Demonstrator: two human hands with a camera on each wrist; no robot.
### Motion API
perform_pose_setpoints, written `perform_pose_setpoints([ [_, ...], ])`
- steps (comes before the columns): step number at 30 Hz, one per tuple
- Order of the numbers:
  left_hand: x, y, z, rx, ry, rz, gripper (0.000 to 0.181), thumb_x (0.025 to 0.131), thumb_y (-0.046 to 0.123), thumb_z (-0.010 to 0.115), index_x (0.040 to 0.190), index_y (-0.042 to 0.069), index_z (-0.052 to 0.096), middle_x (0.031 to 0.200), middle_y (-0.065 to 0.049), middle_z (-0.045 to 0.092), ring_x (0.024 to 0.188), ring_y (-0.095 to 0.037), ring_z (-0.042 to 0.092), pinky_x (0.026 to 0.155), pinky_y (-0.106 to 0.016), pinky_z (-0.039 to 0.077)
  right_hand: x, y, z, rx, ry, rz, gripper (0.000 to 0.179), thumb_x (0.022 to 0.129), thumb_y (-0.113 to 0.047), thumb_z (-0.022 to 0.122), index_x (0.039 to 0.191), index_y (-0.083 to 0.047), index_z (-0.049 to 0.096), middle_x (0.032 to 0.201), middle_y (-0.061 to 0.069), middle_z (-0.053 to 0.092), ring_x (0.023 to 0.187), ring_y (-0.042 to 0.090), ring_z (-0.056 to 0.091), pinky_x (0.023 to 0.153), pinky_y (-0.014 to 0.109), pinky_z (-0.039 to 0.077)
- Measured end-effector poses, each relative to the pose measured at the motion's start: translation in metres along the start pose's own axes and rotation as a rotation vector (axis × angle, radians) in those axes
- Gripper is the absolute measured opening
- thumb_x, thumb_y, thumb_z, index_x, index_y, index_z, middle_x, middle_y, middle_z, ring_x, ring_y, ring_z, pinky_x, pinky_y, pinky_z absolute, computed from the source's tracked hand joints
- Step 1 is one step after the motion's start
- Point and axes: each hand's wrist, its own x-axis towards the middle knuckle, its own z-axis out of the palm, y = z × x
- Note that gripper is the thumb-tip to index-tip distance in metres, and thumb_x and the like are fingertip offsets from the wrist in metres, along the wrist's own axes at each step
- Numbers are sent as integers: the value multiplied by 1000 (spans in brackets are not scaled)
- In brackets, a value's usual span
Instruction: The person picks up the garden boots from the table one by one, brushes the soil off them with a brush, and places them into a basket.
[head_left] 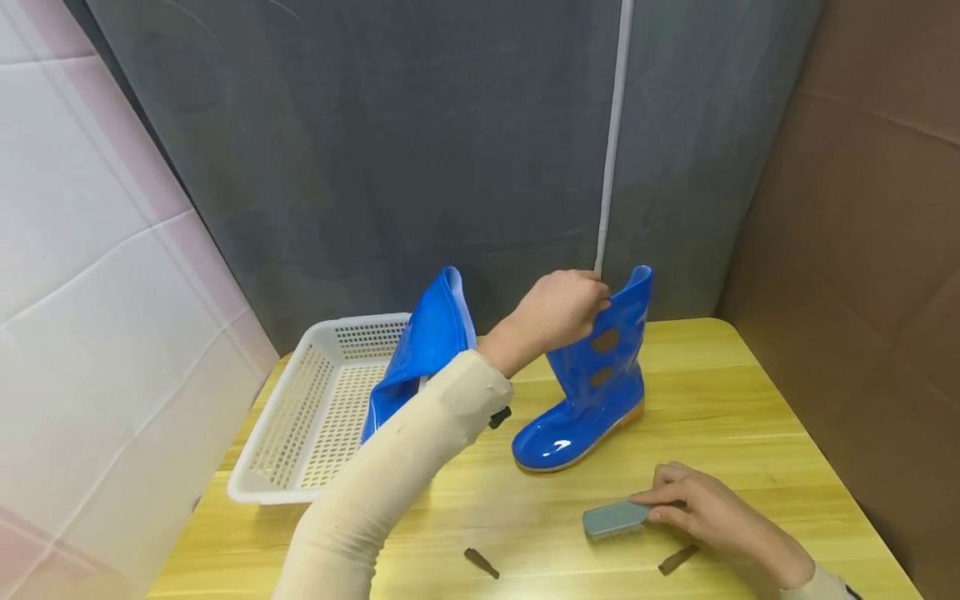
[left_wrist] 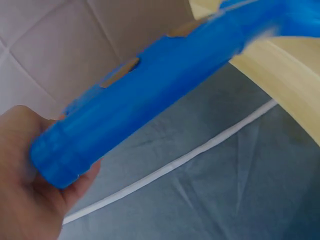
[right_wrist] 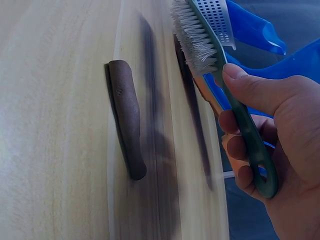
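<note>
A shiny blue rubber boot (head_left: 600, 417) with brown patches on its shaft stands upright on the table, toe pointing to the lower left. My left hand (head_left: 562, 308) grips the top of its shaft; in the left wrist view the fingers (left_wrist: 82, 185) curl round the rim. Over the table's front right, my right hand (head_left: 705, 508) holds a scrubbing brush (head_left: 615, 518) by its handle. The right wrist view shows the brush's green handle (right_wrist: 245, 125) and white bristles (right_wrist: 195, 42). Beneath that hand lies a small brown strip-like piece (head_left: 678, 559).
Left of the boot stands a white perforated plastic basket (head_left: 270, 417), with a second blue boot (head_left: 427, 333) leaning in it. Another brown piece (head_left: 482, 562) lies near the front of the wooden table (head_left: 735, 392). A dark grey backdrop (head_left: 412, 150) rises behind.
</note>
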Motion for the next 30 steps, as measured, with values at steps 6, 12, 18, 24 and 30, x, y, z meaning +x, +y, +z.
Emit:
perform_pose_setpoints([
  [6,0,-4,-2,-151,18,-105,23,101,19,54,100,10,75,82,0,70,67,-10,60,66,-20,53,-1,0,1,-1,2,-2,28,93,-32,64,119,-27,73,81,-20,45,72,-9,33,56,12,34],
  [12,-3,-7,-8,-267,35,-187,30,103,19,51,79,11,67,61,1,50,55,-11,50,52,-19,41,-1,-1,1,1,4,1,27,94,-32,63,119,-26,73,82,-19,44,73,-9,34,57,12,35],
  [18,-7,-7,-23,-350,34,-304,44,103,18,49,60,14,42,54,2,33,48,-11,37,47,-19,32,-1,-2,1,-12,16,8,27,93,-32,65,117,-26,74,82,-20,45,73,-9,35,58,12,36],
  [24,-14,-5,-39,-352,72,-433,45,103,17,49,58,14,44,53,2,34,46,-11,39,43,-19,32,-2,-2,1,-16,26,1,26,92,-30,66,117,-26,74,83,-21,46,73,-10,35,59,11,37],
  [30,-21,-4,-41,-321,53,-539,41,99,9,46,59,13,38,54,2,33,44,-11,39,39,-19,33,-2,-2,0,-15,26,8,27,92,-32,66,117,-26,74,83,-21,46,72,-10,35,57,12,36],
])
